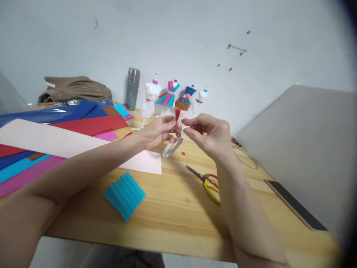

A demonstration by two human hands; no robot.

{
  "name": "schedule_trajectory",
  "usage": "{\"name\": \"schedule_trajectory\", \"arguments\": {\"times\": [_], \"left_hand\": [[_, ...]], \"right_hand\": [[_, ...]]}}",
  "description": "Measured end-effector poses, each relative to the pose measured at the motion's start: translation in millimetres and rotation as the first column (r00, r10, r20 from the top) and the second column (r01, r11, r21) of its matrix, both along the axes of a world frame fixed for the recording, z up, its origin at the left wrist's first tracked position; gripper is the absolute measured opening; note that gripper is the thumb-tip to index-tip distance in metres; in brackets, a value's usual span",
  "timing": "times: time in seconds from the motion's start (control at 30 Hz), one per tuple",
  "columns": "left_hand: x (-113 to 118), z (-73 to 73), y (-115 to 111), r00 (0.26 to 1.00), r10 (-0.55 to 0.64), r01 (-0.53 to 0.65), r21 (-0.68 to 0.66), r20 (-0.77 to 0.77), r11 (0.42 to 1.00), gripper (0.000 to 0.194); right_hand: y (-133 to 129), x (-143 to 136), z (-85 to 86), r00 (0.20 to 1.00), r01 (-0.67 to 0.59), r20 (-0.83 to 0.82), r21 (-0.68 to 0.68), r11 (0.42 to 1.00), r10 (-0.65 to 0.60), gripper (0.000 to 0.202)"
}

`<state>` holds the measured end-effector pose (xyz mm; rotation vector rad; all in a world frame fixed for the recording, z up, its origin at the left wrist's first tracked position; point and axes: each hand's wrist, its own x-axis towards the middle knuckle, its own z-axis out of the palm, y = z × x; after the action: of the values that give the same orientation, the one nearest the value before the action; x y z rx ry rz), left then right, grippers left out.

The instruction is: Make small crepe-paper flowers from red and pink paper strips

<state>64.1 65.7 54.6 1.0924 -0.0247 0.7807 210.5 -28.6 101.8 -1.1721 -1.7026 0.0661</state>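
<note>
Red pleated paper (177, 114) sits pinched between your two hands above the wooden table (178, 208), its folds standing roughly upright. Your left hand (156, 131) clamps its lower end, and a tape roll (172, 147) hangs just under that hand. Your right hand (208, 134) meets it from the right, fingertips closed on what looks like a white strip, though that is blurred. Scissors (208, 182) lie nearer your right arm.

red pleated paper (177, 114), teal pleated sheet (124, 195), yellow-red scissors (208, 182)
</note>
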Motion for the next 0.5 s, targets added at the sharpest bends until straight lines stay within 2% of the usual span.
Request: {"name": "schedule_trajectory", "arguments": {"times": [0.13, 0.3, 0.4, 0.5], "left_hand": [[1.7, -2.0, -0.4, 1.0, -0.015, 0.015, 0.019, 0.004, 1.0, 0.034], [1.3, -4.0, 0.9, 1.0, -0.019, 0.019, 0.064, 0.004, 0.998, 0.034], [-0.1, -3.2, 1.2, 1.0, -0.015, 0.016, 0.133, -0.01, 0.991, 0.034], [-2.3, 0.6, -0.4, 0.999, -0.005, 0.015, 0.222, -0.048, 0.975, 0.039]], "right_hand": [[1.7, -5.2, -3.6, 0.999, -0.036, -0.037, 0.013, 0.999, 0.037, 0.013], [1.3, -6.1, -0.4, 0.985, -0.133, -0.115, -0.031, 0.991, 0.129, 0.016], [1.8, -2.5, 2.6, 0.961, -0.198, -0.22, -0.115, 0.973, 0.17, 0.015], [2.5, 2.4, 4.2, 0.934, -0.234, -0.319, -0.214, 0.949, 0.158, 0.011]]}}
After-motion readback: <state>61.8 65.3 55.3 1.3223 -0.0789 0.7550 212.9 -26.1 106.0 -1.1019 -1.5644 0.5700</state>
